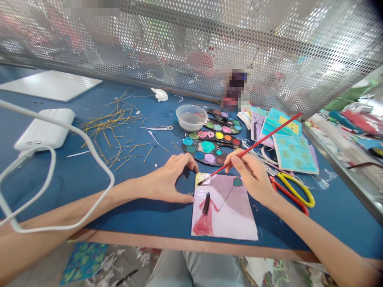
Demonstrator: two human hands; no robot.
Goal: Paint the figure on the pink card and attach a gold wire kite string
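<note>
A pink painted card (230, 215) lies near the table's front edge, showing a red-dressed figure with long black hair and a line leading up to a small green patch. My right hand (251, 173) grips a red paintbrush (263, 139), its bristles touching the yellow patch in the card's upper left corner. With thumb and fingers spread apart, my left hand (170, 179) steadies the card's left edge. Just beyond the card are a black paint palette (194, 153) with many colours, a second palette (236, 126) behind it, and a clear plastic bowl (191, 118).
Red-and-yellow-handled scissors (295, 189) lie right of my right hand, near several painted cards (296, 153). Dry yellow twigs (113, 123) spread across the left. A white power bank (44, 129) has a white cable (98, 153) looping over my left forearm. Perforated metal sheeting (167, 48) borders the back.
</note>
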